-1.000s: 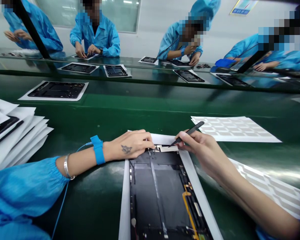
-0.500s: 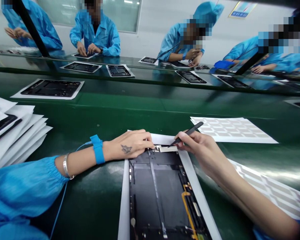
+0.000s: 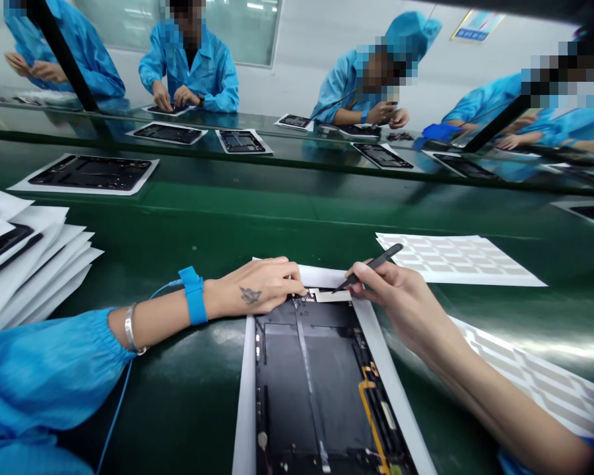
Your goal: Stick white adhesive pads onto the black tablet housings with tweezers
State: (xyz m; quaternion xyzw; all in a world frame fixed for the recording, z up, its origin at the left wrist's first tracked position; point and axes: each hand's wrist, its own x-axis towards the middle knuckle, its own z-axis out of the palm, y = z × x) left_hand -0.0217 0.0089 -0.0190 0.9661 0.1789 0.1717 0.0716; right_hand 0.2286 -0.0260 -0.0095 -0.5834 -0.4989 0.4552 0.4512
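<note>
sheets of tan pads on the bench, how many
2. One sheet lies on the green bench beyond the right hand; the other sheet lies beside the right forearm, running out of view. Others may be hidden beneath them.

Tweezers: matt black, coated finish. Counter: smooth, glossy green. Backing sheet: matt white paper. Sleeve: sheen blue cloth.

A green anti-static work surface carries a dark tablet rear housing lying lengthwise on a white paper sheet. To its left sits a fanned stack of white sheets with more housings on them; to its right lie a sheet of die-cut white pads and a second pad sheet. Farther back, another housing rests on white paper, and a thin blue cord crosses the near surface.
</note>
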